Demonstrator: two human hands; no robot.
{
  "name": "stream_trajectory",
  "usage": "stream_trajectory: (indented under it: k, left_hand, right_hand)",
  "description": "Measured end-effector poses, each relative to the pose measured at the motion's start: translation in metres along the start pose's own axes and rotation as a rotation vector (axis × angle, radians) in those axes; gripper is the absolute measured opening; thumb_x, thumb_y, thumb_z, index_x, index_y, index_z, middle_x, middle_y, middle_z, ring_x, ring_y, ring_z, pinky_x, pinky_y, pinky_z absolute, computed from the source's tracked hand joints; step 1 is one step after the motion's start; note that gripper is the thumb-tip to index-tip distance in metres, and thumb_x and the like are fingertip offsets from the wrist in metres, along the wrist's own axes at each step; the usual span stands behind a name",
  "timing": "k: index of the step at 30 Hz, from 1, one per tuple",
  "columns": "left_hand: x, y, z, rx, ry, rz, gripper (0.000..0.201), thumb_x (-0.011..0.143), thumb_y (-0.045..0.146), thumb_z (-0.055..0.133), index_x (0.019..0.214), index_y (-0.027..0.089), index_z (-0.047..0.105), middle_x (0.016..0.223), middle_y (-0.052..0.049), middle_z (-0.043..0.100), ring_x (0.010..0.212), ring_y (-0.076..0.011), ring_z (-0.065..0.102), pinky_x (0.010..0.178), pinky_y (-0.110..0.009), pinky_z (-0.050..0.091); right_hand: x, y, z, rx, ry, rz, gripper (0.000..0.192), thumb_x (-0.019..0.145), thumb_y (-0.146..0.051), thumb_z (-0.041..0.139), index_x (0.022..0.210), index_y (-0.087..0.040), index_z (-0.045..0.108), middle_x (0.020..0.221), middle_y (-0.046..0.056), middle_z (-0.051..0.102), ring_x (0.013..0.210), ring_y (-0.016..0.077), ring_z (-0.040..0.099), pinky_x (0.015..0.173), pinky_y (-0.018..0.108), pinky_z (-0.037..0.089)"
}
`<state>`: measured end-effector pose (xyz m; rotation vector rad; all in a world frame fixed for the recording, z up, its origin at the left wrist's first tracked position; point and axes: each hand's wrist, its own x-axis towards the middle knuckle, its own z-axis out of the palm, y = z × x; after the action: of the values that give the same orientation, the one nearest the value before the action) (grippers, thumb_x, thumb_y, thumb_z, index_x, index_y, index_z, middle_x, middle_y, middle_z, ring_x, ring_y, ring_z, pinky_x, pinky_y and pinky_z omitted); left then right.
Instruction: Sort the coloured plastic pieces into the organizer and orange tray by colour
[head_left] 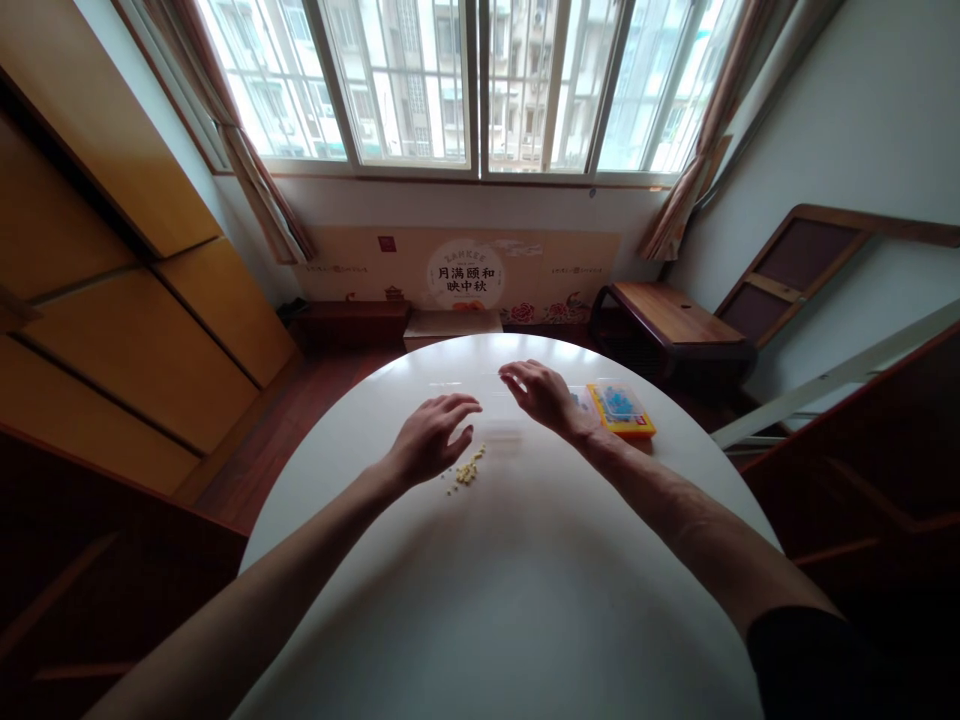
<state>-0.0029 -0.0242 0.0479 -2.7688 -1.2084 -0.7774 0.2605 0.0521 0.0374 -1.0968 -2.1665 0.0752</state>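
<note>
My left hand point(433, 438) is over the middle of a round white table point(510, 600), its fingers stretched forward and the thumb apart. Nothing shows in it. Close below its thumb lies a small loose pile of tiny pale-yellow pieces point(468, 470), with a few scattered at the edge. Farther to the right, my right hand point(541, 393) hovers with loosely curved fingers and holds nothing visible. Beside its wrist is a yellow-orange box point(634, 424) bearing a clear case of blue pieces point(619, 402). Something clear with bluish bits is partly hidden behind that hand.
Beyond the table, a printed cardboard panel point(555, 270) leans under the window point(412, 90). A low wooden stand point(675, 312) is at the back right, and yellow-brown cabinets point(135, 330) line the left. Dark red wooden furniture point(870, 480) stands close on the right.
</note>
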Motion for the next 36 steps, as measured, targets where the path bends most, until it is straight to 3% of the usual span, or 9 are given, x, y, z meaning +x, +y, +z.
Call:
stream_trajectory:
  k: [4,8,17,21,24,28,33,36]
  left_hand:
    - [-0.009,-0.006,0.006,0.054,-0.145,0.085,0.048,0.112,0.041,0.056,0.156,0.023,0.062,0.158,-0.013,0.066,0.141,-0.0332,0.064,0.119,-0.053,0.051]
    - [-0.013,-0.008,0.008,0.082,-0.228,0.102,0.051,0.114,0.049,0.053,0.155,0.022,0.065,0.155,-0.014,0.068,0.143,-0.0336,0.064,0.121,-0.052,0.050]
    - [-0.014,-0.004,0.011,0.122,-0.236,0.060,0.062,0.111,0.058,0.056,0.156,0.017,0.063,0.153,-0.016,0.069,0.146,-0.0360,0.062,0.124,-0.053,0.046]
    - [-0.014,-0.004,0.014,0.121,-0.215,0.052,0.067,0.109,0.063,0.057,0.157,0.017,0.063,0.151,-0.018,0.070,0.145,-0.0372,0.062,0.124,-0.054,0.045]
    - [-0.014,-0.006,0.015,0.127,-0.207,0.053,0.068,0.110,0.064,0.055,0.158,0.017,0.062,0.151,-0.019,0.070,0.145,-0.0372,0.061,0.124,-0.053,0.045]
    - [-0.014,-0.006,0.014,0.144,-0.213,0.051,0.069,0.109,0.064,0.057,0.157,0.015,0.062,0.152,-0.019,0.069,0.144,-0.0374,0.062,0.123,-0.052,0.045]
    - [-0.012,-0.003,0.011,0.140,-0.187,0.052,0.065,0.109,0.060,0.060,0.156,0.016,0.062,0.152,-0.019,0.068,0.143,-0.0373,0.062,0.123,-0.052,0.046]
    - [-0.009,0.000,0.010,0.135,-0.171,0.063,0.064,0.109,0.059,0.060,0.156,0.016,0.061,0.153,-0.019,0.067,0.144,-0.0374,0.061,0.124,-0.053,0.045]
  right_hand:
    - [0.006,-0.001,0.020,-0.002,-0.025,0.028,0.022,0.114,-0.028,0.057,0.121,-0.024,0.077,0.118,0.009,0.082,0.107,0.0252,0.073,0.095,0.035,0.056]
    - [0.012,-0.002,0.033,0.004,-0.035,0.044,0.022,0.113,-0.028,0.059,0.123,-0.024,0.078,0.120,0.008,0.083,0.105,0.0242,0.075,0.093,0.034,0.057]
    - [0.027,-0.001,0.050,-0.005,0.021,0.116,0.026,0.113,-0.027,0.057,0.128,-0.019,0.077,0.125,0.013,0.081,0.115,0.0289,0.072,0.104,0.042,0.057]
    - [0.023,-0.005,0.046,-0.004,0.027,0.090,0.031,0.112,-0.028,0.057,0.138,-0.019,0.072,0.133,0.013,0.079,0.123,0.0306,0.069,0.112,0.047,0.053]
    - [0.013,-0.004,0.032,0.004,0.049,0.049,0.040,0.110,-0.032,0.060,0.147,-0.020,0.065,0.142,0.014,0.074,0.132,0.0324,0.065,0.118,0.050,0.050]
    - [-0.010,0.010,-0.002,-0.072,0.091,0.072,0.055,0.102,-0.039,0.068,0.151,-0.016,0.059,0.147,0.019,0.069,0.134,0.0372,0.062,0.118,0.053,0.050]
    - [-0.052,0.045,-0.059,-0.409,0.101,0.288,0.060,0.099,-0.045,0.068,0.147,-0.010,0.058,0.138,0.025,0.068,0.125,0.0419,0.062,0.109,0.054,0.051]
    - [-0.079,0.065,-0.085,-0.616,0.074,0.437,0.071,0.096,-0.059,0.071,0.146,-0.011,0.057,0.131,0.026,0.068,0.120,0.0437,0.063,0.098,0.053,0.052]
